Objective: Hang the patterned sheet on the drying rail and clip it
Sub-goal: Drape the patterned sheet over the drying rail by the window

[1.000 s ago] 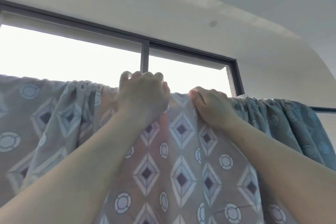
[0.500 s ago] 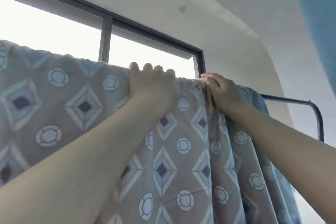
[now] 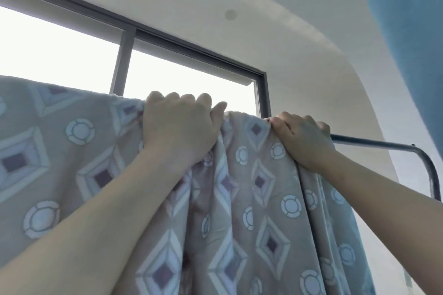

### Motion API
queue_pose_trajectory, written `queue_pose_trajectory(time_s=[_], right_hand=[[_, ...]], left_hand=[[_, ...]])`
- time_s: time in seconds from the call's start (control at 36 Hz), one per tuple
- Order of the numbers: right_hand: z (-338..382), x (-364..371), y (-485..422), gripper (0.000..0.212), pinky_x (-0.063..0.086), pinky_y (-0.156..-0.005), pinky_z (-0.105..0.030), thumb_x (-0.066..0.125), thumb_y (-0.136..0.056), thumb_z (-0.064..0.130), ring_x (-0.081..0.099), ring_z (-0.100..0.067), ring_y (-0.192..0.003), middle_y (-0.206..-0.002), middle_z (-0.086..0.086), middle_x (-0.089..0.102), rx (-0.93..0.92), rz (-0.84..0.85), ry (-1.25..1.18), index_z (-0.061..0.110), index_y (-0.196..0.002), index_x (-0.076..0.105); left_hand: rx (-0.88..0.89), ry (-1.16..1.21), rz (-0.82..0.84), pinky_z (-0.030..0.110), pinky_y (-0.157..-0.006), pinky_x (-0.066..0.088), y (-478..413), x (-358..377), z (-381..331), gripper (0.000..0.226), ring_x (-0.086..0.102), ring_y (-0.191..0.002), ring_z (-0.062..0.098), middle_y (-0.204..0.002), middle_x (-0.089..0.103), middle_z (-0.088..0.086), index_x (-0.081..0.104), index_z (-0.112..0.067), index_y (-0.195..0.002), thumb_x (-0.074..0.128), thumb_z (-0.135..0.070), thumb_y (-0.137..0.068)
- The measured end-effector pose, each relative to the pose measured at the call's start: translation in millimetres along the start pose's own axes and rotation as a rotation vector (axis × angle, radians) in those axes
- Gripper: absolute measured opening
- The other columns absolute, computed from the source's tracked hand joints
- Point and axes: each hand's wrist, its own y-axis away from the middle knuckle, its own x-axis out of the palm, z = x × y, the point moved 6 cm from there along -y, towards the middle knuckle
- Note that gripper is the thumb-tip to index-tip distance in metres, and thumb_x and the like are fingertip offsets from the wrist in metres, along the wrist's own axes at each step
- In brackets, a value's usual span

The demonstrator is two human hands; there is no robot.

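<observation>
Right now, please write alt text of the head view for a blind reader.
The left hand and right hand grip the top of a patterned sheet draped over a metal drying rail, before a bright window.

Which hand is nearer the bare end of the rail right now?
Right. The right hand grips the sheet just where the bare rail begins; the left hand holds the sheet farther left.

Top of drying rail (image 3: pixel 374 143) is blocked by draped patterned sheet (image 3: pixel 239 199), left hand (image 3: pixel 178 127) and right hand (image 3: pixel 303 139); a bare stretch is left free rightward, up to the bend.
</observation>
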Motion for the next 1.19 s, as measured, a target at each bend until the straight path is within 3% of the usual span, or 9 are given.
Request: queue_pose_trajectory(time_s=[0.14,0.31,0.44,0.56,0.72,0.83,0.92,1.0,1.19], right_hand=[[-9,5,-12,0.03,0.024,-0.098,-0.043,0.02,-0.094,0.029,0.034,-0.018,-0.096,-0.116,-0.002,0.054,0.059,-0.034,-0.019,0.021,-0.096,0.049],[49,11,-2,0.043,0.027,-0.095,-0.04,0.016,-0.095,0.047,0.049,-0.017,-0.1,-0.1,0.006,0.061,-0.354,-0.043,-0.174,0.03,-0.104,0.054],[-11,17,-12,0.046,0.022,-0.095,-0.038,0.011,-0.095,0.047,0.043,-0.017,-0.094,-0.084,0.01,0.053,-0.182,-0.008,-0.16,0.027,-0.089,0.052],[-32,14,-16,0.037,0.021,-0.099,-0.041,0.017,-0.099,0.035,0.041,-0.02,-0.099,-0.104,0.0,0.057,-0.036,-0.012,-0.09,0.025,-0.094,0.052],[21,11,-9,0.05,0.023,-0.096,-0.035,0.016,-0.089,0.043,0.048,-0.013,-0.11,-0.115,0.008,0.061,-0.288,0.003,-0.28,0.028,-0.113,0.058],[-21,3,-6,0.05,0.022,-0.104,-0.038,0.015,-0.089,0.042,0.049,-0.014,-0.104,-0.103,0.008,0.061,-0.184,-0.061,-0.129,0.026,-0.104,0.059],[-71,-2,-4,0.052,0.031,-0.103,-0.048,0.017,-0.084,0.048,0.05,-0.024,-0.117,-0.12,0.003,0.061,-0.016,-0.039,-0.118,0.031,-0.109,0.059],[-90,-1,-3,0.056,0.033,-0.101,-0.036,0.026,-0.085,0.051,0.045,-0.024,-0.123,-0.13,-0.001,0.056,0.042,-0.011,-0.091,0.025,-0.124,0.055],[-112,-9,0,0.035,0.035,-0.105,-0.034,0.035,-0.098,0.027,0.05,-0.015,-0.119,-0.126,0.0,0.06,0.167,-0.043,-0.496,0.018,-0.118,0.062]], left_hand=[[-0.103,0.001,0.076,0.041,-0.091,0.028,-9,11,-1,0.05,0.052,-0.091,0.025,-0.093,0.063,0.007,0.059,-0.015,-0.097,0.016,-0.039,-0.097],[-0.033,0.03,0.012,0.039,-0.085,0.03,-10,16,-21,0.039,0.053,-0.086,0.024,-0.094,0.065,0.004,0.054,-0.017,-0.088,0.02,-0.036,-0.096],[-0.088,0.038,0.032,0.04,-0.09,0.029,-6,17,4,0.042,0.049,-0.086,0.023,-0.092,0.064,0.004,0.05,-0.019,-0.079,0.017,-0.04,-0.096],[-0.097,-0.051,0.105,0.041,-0.094,0.028,-5,19,7,0.048,0.051,-0.099,0.025,-0.097,0.063,0.003,0.062,-0.017,-0.095,0.018,-0.038,-0.096],[0.086,0.027,0.124,0.046,-0.104,0.019,-8,20,-49,0.039,0.043,-0.119,0.024,-0.122,0.056,0.001,0.05,-0.023,-0.118,0.019,-0.035,-0.098],[0.112,0.074,0.146,0.044,-0.095,0.026,-11,28,-71,0.034,0.05,-0.105,0.025,-0.109,0.059,0.002,0.049,-0.023,-0.109,0.02,-0.035,-0.098],[0.043,0.079,0.119,0.043,-0.093,0.026,-13,30,-75,0.016,0.048,-0.101,0.024,-0.102,0.058,0.001,0.039,-0.023,-0.091,0.025,-0.029,-0.096],[0.081,0.115,0.175,0.043,-0.093,0.026,-17,38,-101,0.016,0.046,-0.104,0.024,-0.107,0.057,0.001,0.039,-0.02,-0.092,0.025,-0.026,-0.095],[0.188,0.124,0.205,0.043,-0.097,0.025,-29,55,-152,0.037,0.048,-0.109,0.026,-0.115,0.056,0.005,0.045,-0.022,-0.119,0.018,-0.038,-0.099]])
